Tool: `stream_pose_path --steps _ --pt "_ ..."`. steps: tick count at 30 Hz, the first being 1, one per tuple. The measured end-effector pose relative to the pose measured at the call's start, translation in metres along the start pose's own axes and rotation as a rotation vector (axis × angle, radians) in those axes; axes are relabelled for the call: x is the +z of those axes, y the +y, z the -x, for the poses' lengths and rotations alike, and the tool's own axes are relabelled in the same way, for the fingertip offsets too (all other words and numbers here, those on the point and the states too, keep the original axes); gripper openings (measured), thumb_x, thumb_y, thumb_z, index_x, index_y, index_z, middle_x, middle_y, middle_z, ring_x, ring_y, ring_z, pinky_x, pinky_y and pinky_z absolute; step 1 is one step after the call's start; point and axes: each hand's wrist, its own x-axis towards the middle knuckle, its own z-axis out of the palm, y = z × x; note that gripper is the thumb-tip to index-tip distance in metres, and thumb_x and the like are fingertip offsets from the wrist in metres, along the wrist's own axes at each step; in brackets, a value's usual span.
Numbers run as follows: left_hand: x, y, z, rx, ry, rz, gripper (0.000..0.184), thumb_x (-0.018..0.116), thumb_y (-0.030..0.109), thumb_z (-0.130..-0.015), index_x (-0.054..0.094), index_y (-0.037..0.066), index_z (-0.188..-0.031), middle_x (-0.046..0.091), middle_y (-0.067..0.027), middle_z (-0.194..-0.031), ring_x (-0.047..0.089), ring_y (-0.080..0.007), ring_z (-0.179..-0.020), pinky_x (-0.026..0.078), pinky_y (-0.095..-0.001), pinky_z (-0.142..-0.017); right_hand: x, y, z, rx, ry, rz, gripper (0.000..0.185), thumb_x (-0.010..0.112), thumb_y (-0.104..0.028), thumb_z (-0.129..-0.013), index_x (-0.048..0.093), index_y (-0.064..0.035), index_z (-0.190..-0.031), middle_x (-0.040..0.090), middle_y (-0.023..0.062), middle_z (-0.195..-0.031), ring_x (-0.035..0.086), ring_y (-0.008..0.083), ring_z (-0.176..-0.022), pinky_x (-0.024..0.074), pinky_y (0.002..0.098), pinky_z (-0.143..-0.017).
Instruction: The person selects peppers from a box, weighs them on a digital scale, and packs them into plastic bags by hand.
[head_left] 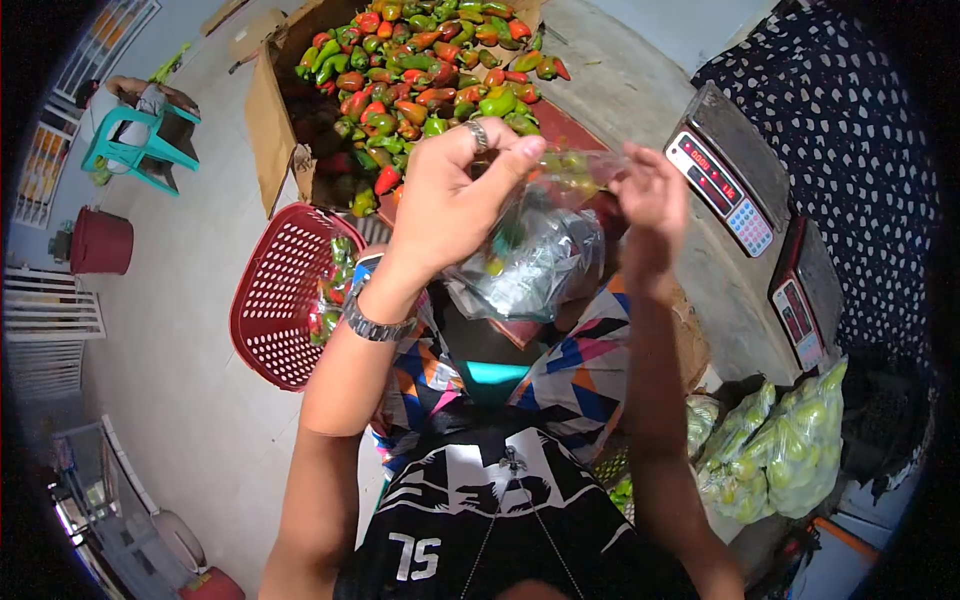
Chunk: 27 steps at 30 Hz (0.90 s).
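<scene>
A clear plastic bag [535, 262] hangs between my hands above my lap. My left hand [455, 195], with a ring and a wristwatch, pinches one side of its upper edge between thumb and finger. At the opposite side, my right hand [652, 205] has its curled fingers closed on the film; shadow and blur dim that hand. Just beyond both hands lies a heap of red and green peppers [430, 95] in an opened cardboard box [268, 130]. Whether the bag holds anything I cannot make out.
A red perforated basket [262, 310] with some peppers stands at my left. Two digital scales [735, 190] sit on the right, with filled clear bags of green produce [785, 450] below them. Farther left are a teal chair [140, 145] and a red bucket [103, 242].
</scene>
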Motion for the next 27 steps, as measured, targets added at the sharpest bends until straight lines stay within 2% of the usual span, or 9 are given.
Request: stream_pose_path --steps 3,7,9,12,14,16,20,23,27 --pt "-0.002 0.012 -0.003 0.157 -0.05 -0.158 0.023 0.072 0.015 -0.098 0.067 0.0 -0.082 0.061 0.003 -0.073 0.053 -0.0048 -0.071 0.043 -0.0241 -0.064 0.011 0.075 0.035 -0.182 -0.334 0.088 0.097 0.087 -0.022 -0.076 0.03 -0.001 -0.153 0.053 0.016 -0.142 0.051 0.0316 -0.134 0.0424 0.0418 -0.112" --pt "0.0 0.021 -0.004 0.359 -0.102 -0.298 0.019 0.075 0.013 -0.095 0.068 0.0 -0.083 0.064 0.0001 -0.073 0.057 -0.007 -0.071 0.047 -0.0276 -0.066 0.084 0.05 0.067 -0.043 -0.46 0.322 0.088 0.084 -0.025 -0.084 0.033 -0.0034 -0.152 0.047 0.0154 -0.148 0.048 0.0263 -0.138 0.0425 0.0431 -0.11" --pt "-0.004 0.029 -0.005 0.475 -0.117 -0.329 0.017 0.075 0.011 -0.094 0.068 0.001 -0.082 0.066 0.0004 -0.075 0.062 -0.0087 -0.074 0.05 -0.0282 -0.066 0.107 0.069 0.062 0.03 -0.365 0.471 0.055 0.076 -0.013 -0.09 0.054 -0.0021 -0.139 0.059 0.0138 -0.137 0.054 0.0196 -0.129 0.0448 0.0381 -0.107" --pt "-0.024 0.04 0.002 0.216 0.01 -0.141 0.01 0.077 0.009 -0.089 0.072 0.001 -0.092 0.068 -0.0044 -0.081 0.066 -0.0102 -0.076 0.055 -0.0305 -0.069 0.103 0.056 0.045 0.284 -0.414 0.259 0.027 0.072 -0.013 -0.094 0.068 -0.0011 -0.118 0.072 0.0078 -0.109 0.066 0.0168 -0.104 0.0518 0.0341 -0.093" --pt "-0.05 0.027 0.007 0.142 0.078 0.172 0.055 0.079 0.011 -0.087 0.055 0.005 -0.136 0.066 -0.0065 -0.119 0.063 -0.0136 -0.104 0.053 -0.03 -0.088 0.096 0.069 0.037 0.144 -0.367 0.253 0.024 0.07 -0.016 -0.097 0.074 -0.0017 -0.115 0.077 0.0083 -0.109 0.07 0.0152 -0.098 0.0542 0.0317 -0.09" --pt "-0.075 0.001 0.016 0.109 0.166 0.097 0.072 0.083 0.018 -0.084 0.047 0.005 -0.145 0.06 -0.0094 -0.132 0.058 -0.0181 -0.118 0.051 -0.0336 -0.097 0.086 0.05 0.027 0.245 -0.46 0.307 0.026 0.069 -0.017 -0.097 0.073 -0.0012 -0.118 0.077 0.0092 -0.113 0.069 0.0151 -0.105 0.0522 0.0312 -0.095" --pt "-0.084 -0.078 0.05 -0.219 -0.376 0.197 0.115 0.087 0.063 -0.072 0.039 -0.004 -0.152 0.049 -0.0126 -0.147 0.044 -0.0242 -0.139 0.033 -0.0374 -0.118 0.089 0.035 0.029 0.198 -0.517 0.24 0.028 0.068 -0.018 -0.098 0.072 0.0002 -0.119 0.076 0.0105 -0.116 0.068 0.015 -0.108 0.0507 0.0314 -0.098" --pt "-0.071 -0.121 0.089 -0.206 -0.341 0.209 0.114 0.088 0.058 -0.073 0.037 -0.003 -0.154 0.048 -0.0121 -0.15 0.042 -0.0243 -0.141 0.028 -0.0381 -0.121 0.09 0.042 0.044 0.196 -0.508 0.251 0.027 0.065 -0.015 -0.099 0.072 -0.0005 -0.12 0.076 0.0106 -0.115 0.068 0.0149 -0.108 0.0514 0.0323 -0.097" --pt "-0.049 -0.103 0.105 -0.539 -0.314 0.605 0.089 0.09 0.026 -0.079 0.042 0.001 -0.151 0.053 -0.009 -0.146 0.049 -0.0228 -0.135 0.034 -0.0387 -0.118 0.079 0.047 0.066 0.431 -0.434 0.268 0.019 0.061 -0.008 -0.1 0.072 -0.0004 -0.114 0.074 0.0086 -0.11 0.066 0.0149 -0.106 0.0514 0.0327 -0.094"
